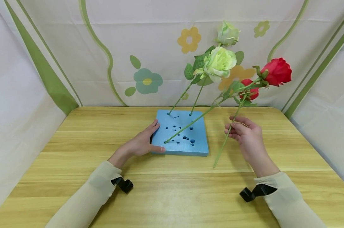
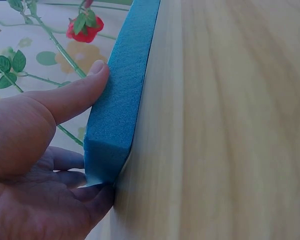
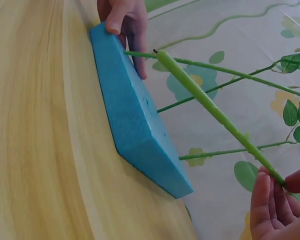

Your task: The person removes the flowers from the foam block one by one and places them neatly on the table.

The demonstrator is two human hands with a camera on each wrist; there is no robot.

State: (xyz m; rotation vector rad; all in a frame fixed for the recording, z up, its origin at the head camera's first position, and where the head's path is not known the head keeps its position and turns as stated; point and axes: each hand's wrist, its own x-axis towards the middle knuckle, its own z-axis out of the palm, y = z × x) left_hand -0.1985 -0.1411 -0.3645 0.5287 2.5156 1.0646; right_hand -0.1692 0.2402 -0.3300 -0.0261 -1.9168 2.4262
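Observation:
A square blue foam board (image 1: 199, 148) with several holes lies on the table. My left hand (image 1: 142, 141) holds its front-left corner, thumb against the front edge (image 2: 122, 85) and fingers along the left side. Between thumb and fingertips, my right hand (image 1: 247, 136) pinches the green stem of a rose (image 3: 210, 105) to the right of the board, its cut end slanting down and free. Two red blooms (image 1: 276, 72) overlap there; which one tops the held stem I cannot tell. Another stem (image 1: 186, 127) leans far right from the front-left hole.
Two pale green roses (image 1: 219, 63) stand in the board's back holes, tilted right. Behind the wooden table (image 1: 172, 193) hangs a flower-printed curtain (image 1: 166, 38), with white cloth (image 1: 21, 104) at both sides.

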